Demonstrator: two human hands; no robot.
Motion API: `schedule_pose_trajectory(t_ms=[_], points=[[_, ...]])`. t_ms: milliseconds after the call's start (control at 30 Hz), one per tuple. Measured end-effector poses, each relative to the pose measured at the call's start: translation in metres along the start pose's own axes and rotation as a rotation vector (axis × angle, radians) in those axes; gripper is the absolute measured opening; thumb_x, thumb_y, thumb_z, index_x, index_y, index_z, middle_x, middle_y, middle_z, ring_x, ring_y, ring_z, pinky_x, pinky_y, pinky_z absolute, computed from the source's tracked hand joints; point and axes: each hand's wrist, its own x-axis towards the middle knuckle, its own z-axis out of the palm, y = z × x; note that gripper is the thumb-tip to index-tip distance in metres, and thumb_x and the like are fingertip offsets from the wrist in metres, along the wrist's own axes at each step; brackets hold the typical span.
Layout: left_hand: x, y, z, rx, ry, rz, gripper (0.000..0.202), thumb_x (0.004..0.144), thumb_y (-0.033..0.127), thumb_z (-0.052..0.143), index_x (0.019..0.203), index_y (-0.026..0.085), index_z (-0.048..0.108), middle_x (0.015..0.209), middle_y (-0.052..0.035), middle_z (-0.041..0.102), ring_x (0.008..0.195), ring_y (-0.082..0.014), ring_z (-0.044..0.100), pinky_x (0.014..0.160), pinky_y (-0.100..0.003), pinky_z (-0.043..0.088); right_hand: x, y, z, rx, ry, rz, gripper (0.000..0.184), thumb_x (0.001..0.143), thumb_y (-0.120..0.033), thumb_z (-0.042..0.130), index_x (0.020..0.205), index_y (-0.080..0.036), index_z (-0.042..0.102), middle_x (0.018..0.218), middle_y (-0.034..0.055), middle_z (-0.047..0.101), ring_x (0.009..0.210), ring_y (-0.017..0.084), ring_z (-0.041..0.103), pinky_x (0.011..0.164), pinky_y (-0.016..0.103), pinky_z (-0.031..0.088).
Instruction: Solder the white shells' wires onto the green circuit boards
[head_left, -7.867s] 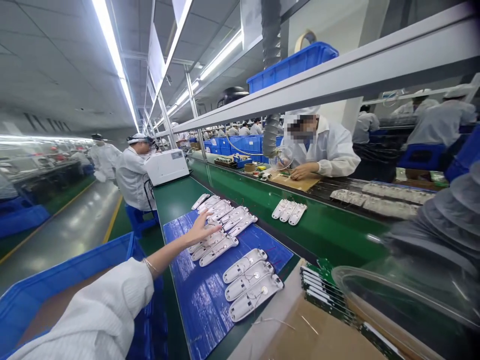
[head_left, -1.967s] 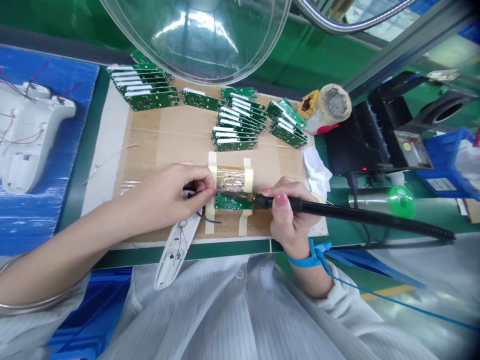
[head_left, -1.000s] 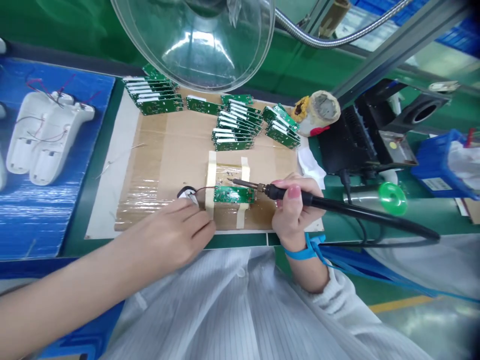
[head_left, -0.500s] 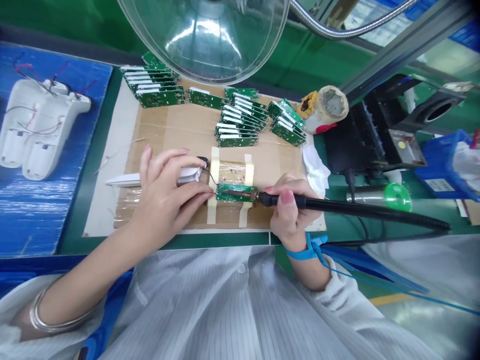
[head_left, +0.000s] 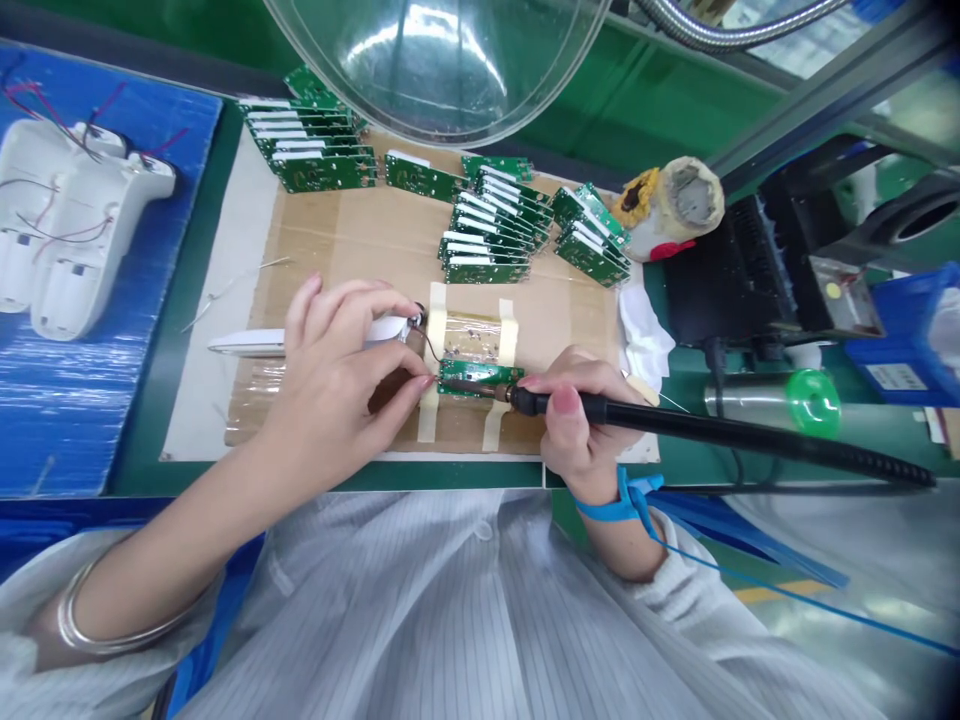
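Observation:
My right hand (head_left: 571, 420) grips a black soldering iron (head_left: 675, 425) whose tip rests on a small green circuit board (head_left: 480, 376). The board sits between two strips of tape on a cardboard mat (head_left: 360, 260). My left hand (head_left: 337, 375) pinches a thin dark wire (head_left: 429, 350) at the board's left end. Its other fingers lie over a white plastic housing (head_left: 247, 342) that rests flat on the mat. A blue strap (head_left: 622, 500) circles my right wrist.
Stacks of green circuit boards (head_left: 487, 235) line the mat's far side. A clear dome hood (head_left: 442, 50) hangs above. White housings (head_left: 67, 235) lie on a blue sheet at left. At right are a black soldering station (head_left: 735, 290), a sponge holder (head_left: 675, 205) and a blue bin (head_left: 915, 330).
My left hand has stayed over the white housing and now pinches the wire at the board's end. The iron tip stays on the board. The view has shifted slightly.

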Motion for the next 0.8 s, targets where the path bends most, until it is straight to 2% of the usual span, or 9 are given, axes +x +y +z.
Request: schedule_pose_trajectory(t_ms=[100,267,433,633,800], points=[[0.001,0.0,0.0,0.0,-0.001,0.009,0.016,0.105,0.027,0.067,0.091,0.03,0.075,0.14,-0.0057,0.07,0.144,-0.0379,0.061,0.135,-0.075,0.028,0.003,-0.004,-0.001,-0.007,0.026,0.018,0.019,0.11,-0.035,0.065,0.096,-0.029,0.077,0.073,-0.0026,0.075,0.055,0.015,0.061,0.047,0.035,0.048],[0.001,-0.004,-0.001,-0.001,-0.013,0.053,0.014,0.106,0.029,0.065,0.096,0.028,0.075,0.145,-0.0109,0.066,0.146,-0.0413,0.058,0.122,-0.073,0.044,0.006,-0.008,0.0,0.023,0.121,0.103,0.027,0.113,-0.039,0.062,0.093,-0.029,0.075,0.071,-0.0021,0.071,0.054,0.015,0.059,0.046,0.035,0.047],[0.005,-0.003,-0.004,-0.007,-0.036,0.041,0.017,0.109,0.03,0.063,0.098,0.028,0.076,0.151,-0.0126,0.062,0.148,-0.0423,0.056,0.117,-0.071,0.049,0.005,-0.007,0.0,0.01,0.077,0.097,0.024,0.113,-0.038,0.062,0.096,-0.029,0.076,0.075,-0.002,0.073,0.057,0.015,0.06,0.05,0.035,0.05],[0.012,0.001,-0.008,0.048,-0.094,0.027,0.023,0.109,0.027,0.06,0.095,0.025,0.078,0.149,-0.0146,0.063,0.145,-0.0479,0.057,0.107,-0.074,0.052,0.003,-0.007,-0.004,-0.029,0.006,0.149,0.02,0.111,-0.038,0.064,0.098,-0.031,0.077,0.076,-0.0018,0.072,0.055,0.016,0.059,0.054,0.037,0.055],[0.016,0.001,-0.009,0.057,-0.115,0.026,0.024,0.108,0.028,0.06,0.092,0.026,0.078,0.143,-0.0124,0.066,0.136,-0.044,0.062,0.101,-0.068,0.054,0.002,-0.002,-0.002,-0.02,-0.002,0.132,0.018,0.11,-0.035,0.064,0.099,-0.03,0.077,0.075,-0.0019,0.071,0.054,0.015,0.058,0.054,0.035,0.054]])
